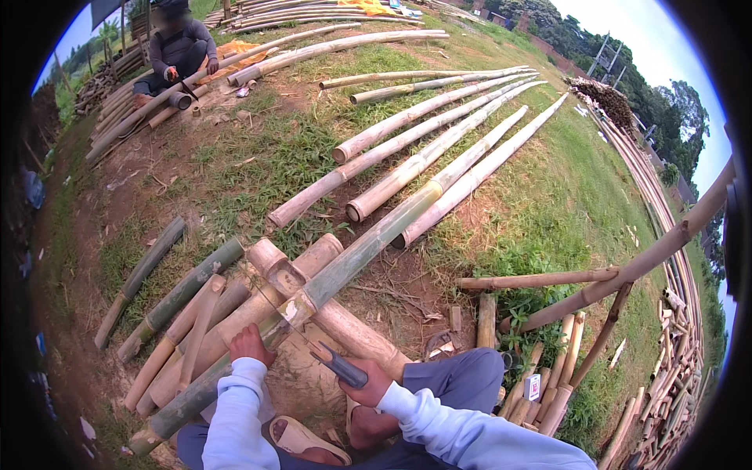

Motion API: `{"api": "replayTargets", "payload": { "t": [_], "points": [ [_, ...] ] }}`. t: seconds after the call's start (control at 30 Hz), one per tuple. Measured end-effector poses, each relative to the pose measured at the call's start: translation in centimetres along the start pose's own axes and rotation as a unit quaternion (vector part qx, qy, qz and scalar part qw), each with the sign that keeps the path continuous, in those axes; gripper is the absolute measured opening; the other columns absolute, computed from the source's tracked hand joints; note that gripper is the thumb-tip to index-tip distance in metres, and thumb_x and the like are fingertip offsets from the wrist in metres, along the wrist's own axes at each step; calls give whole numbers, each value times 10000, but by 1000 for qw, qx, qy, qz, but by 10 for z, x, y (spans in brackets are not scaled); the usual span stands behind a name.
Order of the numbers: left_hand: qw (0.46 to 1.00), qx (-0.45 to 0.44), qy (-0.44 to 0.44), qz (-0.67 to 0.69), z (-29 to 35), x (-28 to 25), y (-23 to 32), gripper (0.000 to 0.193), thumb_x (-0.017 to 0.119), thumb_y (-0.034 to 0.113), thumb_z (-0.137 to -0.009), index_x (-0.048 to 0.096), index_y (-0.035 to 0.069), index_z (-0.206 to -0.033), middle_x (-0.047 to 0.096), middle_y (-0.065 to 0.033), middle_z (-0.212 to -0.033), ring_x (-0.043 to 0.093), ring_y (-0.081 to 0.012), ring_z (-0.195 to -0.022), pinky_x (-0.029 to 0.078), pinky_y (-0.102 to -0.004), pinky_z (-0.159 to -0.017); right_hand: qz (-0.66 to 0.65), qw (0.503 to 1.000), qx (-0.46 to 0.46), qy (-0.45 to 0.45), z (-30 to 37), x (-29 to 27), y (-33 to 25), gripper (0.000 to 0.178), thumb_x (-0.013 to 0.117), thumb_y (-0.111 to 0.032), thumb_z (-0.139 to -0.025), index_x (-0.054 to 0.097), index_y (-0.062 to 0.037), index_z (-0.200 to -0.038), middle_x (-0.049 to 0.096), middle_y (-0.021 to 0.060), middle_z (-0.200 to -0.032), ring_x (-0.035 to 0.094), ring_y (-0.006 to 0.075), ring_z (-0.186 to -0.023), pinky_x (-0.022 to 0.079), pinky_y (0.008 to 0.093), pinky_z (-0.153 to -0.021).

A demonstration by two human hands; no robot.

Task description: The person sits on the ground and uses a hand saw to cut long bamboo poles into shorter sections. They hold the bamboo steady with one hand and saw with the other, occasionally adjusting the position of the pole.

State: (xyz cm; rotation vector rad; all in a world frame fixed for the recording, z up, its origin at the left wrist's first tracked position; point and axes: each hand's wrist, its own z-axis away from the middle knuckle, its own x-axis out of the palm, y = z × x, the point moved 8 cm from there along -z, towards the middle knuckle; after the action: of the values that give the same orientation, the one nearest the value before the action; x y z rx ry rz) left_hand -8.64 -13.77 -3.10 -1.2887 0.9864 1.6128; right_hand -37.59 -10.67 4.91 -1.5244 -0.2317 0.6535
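A long green bamboo pole [376, 240] runs diagonally from the lower left to the upper middle, across a thick pale bamboo log [356, 335]. A pale cut patch [295, 312] shows on the pole near this crossing. My left hand [251, 346] grips the pole just below that patch, fingers curled over it. Closed around the dark grey handle of a hand saw [345, 368] is my right hand [368, 384], to the right of the pole. The saw's thin blade, seen almost edge-on, points up and left toward the patch.
Short bamboo pieces [182, 283] lie at the left. Several long bamboo poles [439, 172] stretch over the grass ahead. At the right stand a wooden pole frame [540, 278] and a bamboo pile [674, 376]. Another person [180, 51] sits far left beside poles.
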Motion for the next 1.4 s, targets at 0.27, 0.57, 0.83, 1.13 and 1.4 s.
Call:
{"api": "replayTargets", "payload": {
  "t": [0.27,0.57,0.83,1.13,1.4],
  "points": [
    [1000,4,-22,0,2,2,-20,747,921,399,-632,556,64,-1190,709,-178,-1127,694,-377,-1045,529,-483,-938,18,1000,12,0,94,-9,-21,274,738,-100,-849,676,-61,-1113,718,170,-901,730,396,-843,568,429,-724],
    [1000,0,-6,14,-3,-7,7,701,921,353,-618,560,59,-1142,704,-181,-1103,698,-368,-1027,557,-459,-934,-6,1000,9,21,14,-8,9,146,685,-104,-837,672,-36,-967,642,201,-750,636,392,-686,510,439,-663],
    [999,-28,-20,6,1,3,-15,758,939,394,-602,564,71,-1177,693,-173,-1147,690,-377,-1065,529,-470,-974,31,999,-26,10,-17,16,-15,245,729,-221,-855,644,-38,-993,670,216,-833,662,425,-769,515,476,-731],
    [999,10,-23,26,4,-2,-13,858,954,426,-585,532,88,-1252,670,-165,-1176,673,-373,-1117,522,-495,-976,15,999,-25,17,-16,21,0,270,762,-240,-885,643,-53,-1039,670,181,-839,646,385,-767,518,438,-731],
    [997,1,-82,-1,3,-4,-24,794,918,403,-628,553,48,-1238,714,-205,-1123,696,-388,-1060,540,-492,-932,2,999,50,-17,74,5,-25,250,758,-211,-905,657,-59,-1074,693,177,-826,699,399,-773,544,422,-692]
  ]
}}
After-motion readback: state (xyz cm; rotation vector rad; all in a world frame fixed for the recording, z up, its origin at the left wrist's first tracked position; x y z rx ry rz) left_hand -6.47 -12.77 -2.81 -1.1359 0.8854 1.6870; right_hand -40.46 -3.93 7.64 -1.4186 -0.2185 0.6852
